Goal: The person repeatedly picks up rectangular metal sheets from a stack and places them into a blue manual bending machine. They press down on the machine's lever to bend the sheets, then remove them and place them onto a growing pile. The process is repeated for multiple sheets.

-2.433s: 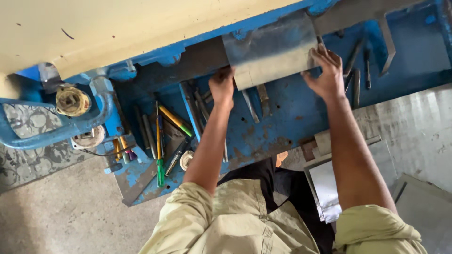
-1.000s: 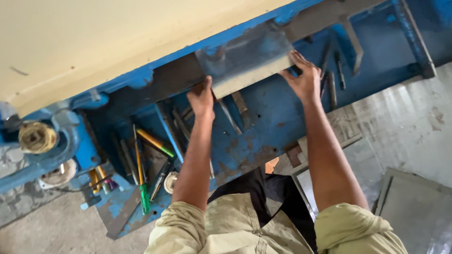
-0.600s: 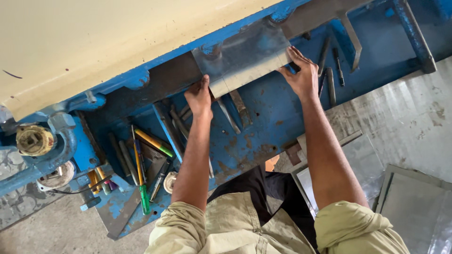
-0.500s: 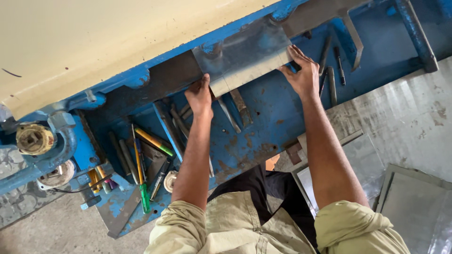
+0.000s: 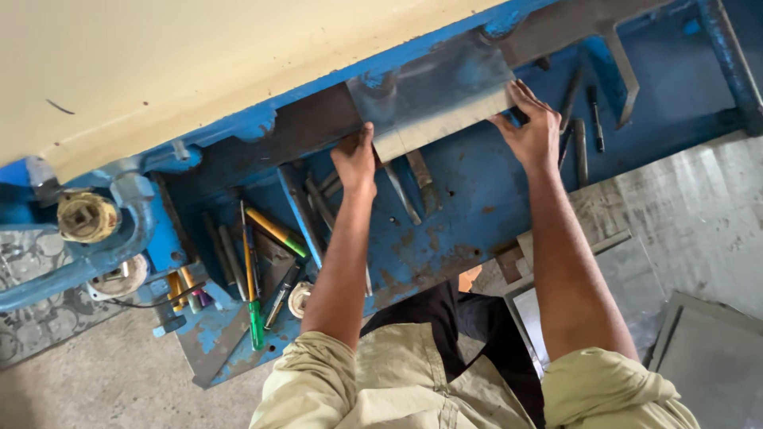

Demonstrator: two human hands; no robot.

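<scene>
Head view — metal sheet (image 5: pixel 433 99) between left hand (image 5: pixel 355 161) and right hand (image 5: pixel 531 131), fingers of both pinching its edges.

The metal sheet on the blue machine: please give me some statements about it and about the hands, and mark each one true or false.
1. Both hands hold the metal sheet at its near edge. True: the left hand is at its left corner, the right hand at its right corner.
2. The sheet lies on the floor. False: it rests on the blue machine table.
3. A green-handled tool lies left of the left arm. True.
4. The right hand holds a hammer. False: it touches only the sheet.
5. The sleeves are rolled up. True.
</scene>
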